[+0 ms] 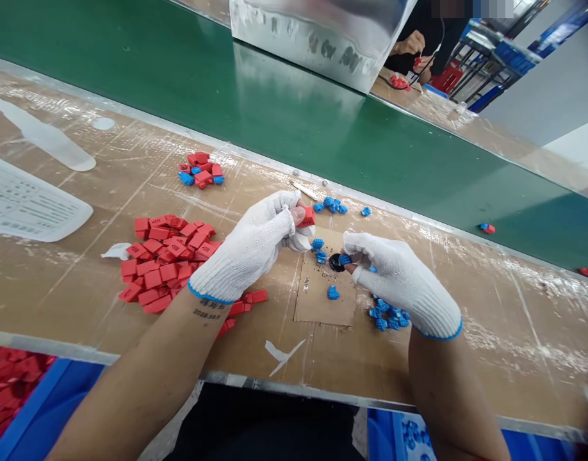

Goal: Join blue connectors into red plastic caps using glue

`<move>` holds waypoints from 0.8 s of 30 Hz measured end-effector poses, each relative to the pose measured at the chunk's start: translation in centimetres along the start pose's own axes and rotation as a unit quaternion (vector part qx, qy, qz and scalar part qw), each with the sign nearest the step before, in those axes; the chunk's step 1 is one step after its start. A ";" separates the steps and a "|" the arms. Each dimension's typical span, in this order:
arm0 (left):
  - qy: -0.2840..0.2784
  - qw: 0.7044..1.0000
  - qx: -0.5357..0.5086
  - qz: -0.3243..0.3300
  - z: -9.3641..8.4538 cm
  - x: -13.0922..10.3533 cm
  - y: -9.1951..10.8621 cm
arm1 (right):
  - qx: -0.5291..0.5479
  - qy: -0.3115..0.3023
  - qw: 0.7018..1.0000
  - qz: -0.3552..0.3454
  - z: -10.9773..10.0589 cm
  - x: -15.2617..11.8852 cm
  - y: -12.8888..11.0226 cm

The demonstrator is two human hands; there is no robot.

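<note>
Both my hands wear white knit gloves with bared fingertips. My left hand (269, 230) pinches a small red plastic block (307, 218) above the table. Between the fingers of my right hand (385, 266) is a small blue plastic piece (344, 259), held at a round black dish (336, 263); whether it touches the dish I cannot tell. The dish rests on a cardboard sheet (318, 301) with dark specks. Loose blue pieces (333, 292) lie on that sheet. A pile of red blocks (164, 259) spreads left of my left forearm, and a cluster of blue pieces (389, 315) sits under my right hand.
Behind the table runs a green conveyor belt (179, 83) with a metal housing (313, 45) over it. Red-and-blue pieces (201, 171) lie at the back left, near a white pointed tool (303, 190). Blue bins (49, 410) stand below the front edge. Another person's hands (412, 45) work across the belt.
</note>
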State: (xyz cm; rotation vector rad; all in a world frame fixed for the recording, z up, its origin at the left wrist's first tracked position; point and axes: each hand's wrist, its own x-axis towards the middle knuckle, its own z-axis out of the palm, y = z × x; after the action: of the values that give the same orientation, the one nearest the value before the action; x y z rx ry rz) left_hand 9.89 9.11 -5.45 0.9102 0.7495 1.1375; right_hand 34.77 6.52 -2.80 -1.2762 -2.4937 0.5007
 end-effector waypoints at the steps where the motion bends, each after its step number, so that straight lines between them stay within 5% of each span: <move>1: -0.006 1.000 -0.001 0.003 0.0 0.0 0.0 | -0.005 0.005 1.000 0.004 -0.2 -0.1 0.1; 24: -0.008 1.000 0.019 0.007 0.0 0.0 0.0 | -0.005 -0.011 0.998 -0.055 0.7 0.6 -0.6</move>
State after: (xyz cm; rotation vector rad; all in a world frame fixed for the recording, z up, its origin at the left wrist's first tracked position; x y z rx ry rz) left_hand 9.90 9.08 -5.47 0.9569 0.7544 1.1293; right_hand 33.70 6.55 -3.13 -1.1339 -2.5704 0.4785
